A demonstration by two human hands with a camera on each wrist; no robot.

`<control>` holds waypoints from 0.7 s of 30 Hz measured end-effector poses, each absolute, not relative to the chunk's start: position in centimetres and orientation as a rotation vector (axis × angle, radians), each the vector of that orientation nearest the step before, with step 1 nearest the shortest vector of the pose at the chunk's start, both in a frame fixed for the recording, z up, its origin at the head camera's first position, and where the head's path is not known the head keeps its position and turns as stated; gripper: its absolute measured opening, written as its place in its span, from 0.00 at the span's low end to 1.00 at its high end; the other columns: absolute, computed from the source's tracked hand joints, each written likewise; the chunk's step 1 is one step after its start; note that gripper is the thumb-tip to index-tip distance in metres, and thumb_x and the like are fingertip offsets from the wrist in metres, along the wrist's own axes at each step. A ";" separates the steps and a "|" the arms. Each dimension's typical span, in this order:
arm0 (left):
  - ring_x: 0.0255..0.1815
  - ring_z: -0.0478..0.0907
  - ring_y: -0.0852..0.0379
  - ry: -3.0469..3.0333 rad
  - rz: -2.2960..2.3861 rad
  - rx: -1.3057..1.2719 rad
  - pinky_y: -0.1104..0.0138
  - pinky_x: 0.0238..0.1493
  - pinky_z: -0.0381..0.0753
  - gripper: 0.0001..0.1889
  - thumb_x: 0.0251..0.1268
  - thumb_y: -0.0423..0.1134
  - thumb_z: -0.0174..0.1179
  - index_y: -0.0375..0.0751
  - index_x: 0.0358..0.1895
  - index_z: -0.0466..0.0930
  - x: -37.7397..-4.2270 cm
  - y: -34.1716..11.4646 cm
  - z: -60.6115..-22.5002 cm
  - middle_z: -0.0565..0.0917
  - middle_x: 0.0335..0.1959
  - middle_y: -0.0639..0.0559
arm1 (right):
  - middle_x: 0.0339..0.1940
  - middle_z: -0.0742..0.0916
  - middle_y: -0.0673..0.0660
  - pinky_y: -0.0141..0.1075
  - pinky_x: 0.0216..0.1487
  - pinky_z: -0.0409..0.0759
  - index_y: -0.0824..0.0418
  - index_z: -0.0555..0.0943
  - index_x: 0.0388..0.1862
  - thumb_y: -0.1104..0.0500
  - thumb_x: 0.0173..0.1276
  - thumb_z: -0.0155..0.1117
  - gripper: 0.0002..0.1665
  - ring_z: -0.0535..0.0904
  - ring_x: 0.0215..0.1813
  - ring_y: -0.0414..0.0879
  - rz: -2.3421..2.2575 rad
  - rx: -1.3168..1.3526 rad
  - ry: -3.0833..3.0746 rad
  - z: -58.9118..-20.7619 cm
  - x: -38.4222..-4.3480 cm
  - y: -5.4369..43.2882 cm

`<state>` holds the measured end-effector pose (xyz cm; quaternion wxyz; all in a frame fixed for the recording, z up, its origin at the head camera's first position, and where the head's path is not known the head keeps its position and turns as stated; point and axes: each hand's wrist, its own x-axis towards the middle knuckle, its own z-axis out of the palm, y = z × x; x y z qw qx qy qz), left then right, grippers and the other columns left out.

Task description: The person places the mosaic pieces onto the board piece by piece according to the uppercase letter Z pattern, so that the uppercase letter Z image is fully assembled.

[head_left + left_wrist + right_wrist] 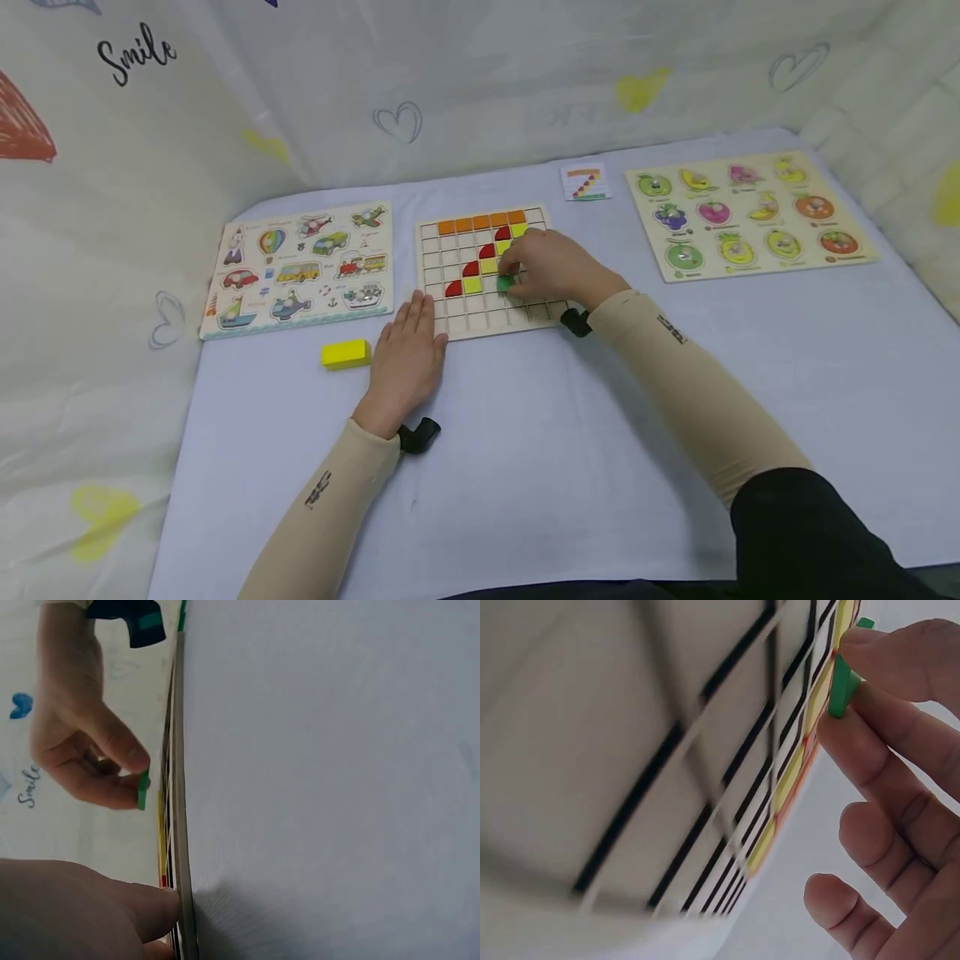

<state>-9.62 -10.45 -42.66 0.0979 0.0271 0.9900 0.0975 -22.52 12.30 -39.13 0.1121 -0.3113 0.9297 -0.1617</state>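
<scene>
My right hand (558, 271) pinches a small green tile (506, 284) between thumb and fingers, a little above the wooden grid board (487, 325). In the right wrist view the tile (841, 686) stands on edge in the fingertips. Flat with its fingers straight, my left hand (407, 358) touches the board's near left corner. Along the board's far side runs a row of orange tiles (480, 222). Red quarter-round tiles (453, 288) and yellow tiles (472, 285) step diagonally down from it toward the near left. Part of the board is hidden beneath my right hand.
A yellow block (346, 355) lies left of my left hand. Beyond it is a vehicle puzzle board (345, 312). A fruit puzzle board (757, 225) lies at the right. The small pattern card (586, 182) sits behind the grid board, on the white tablecloth (525, 467).
</scene>
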 end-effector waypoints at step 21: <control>0.88 0.49 0.42 2.957 0.232 0.107 0.44 0.85 0.54 0.36 0.85 0.51 0.44 0.38 0.85 0.46 -9.7 -10.5 -42.7 0.47 0.88 0.43 | 0.45 0.91 0.52 0.46 0.61 0.79 0.52 0.92 0.48 0.56 0.66 0.74 0.12 0.81 0.52 0.52 -0.313 -1.298 2.711 -39.5 -20.9 5.6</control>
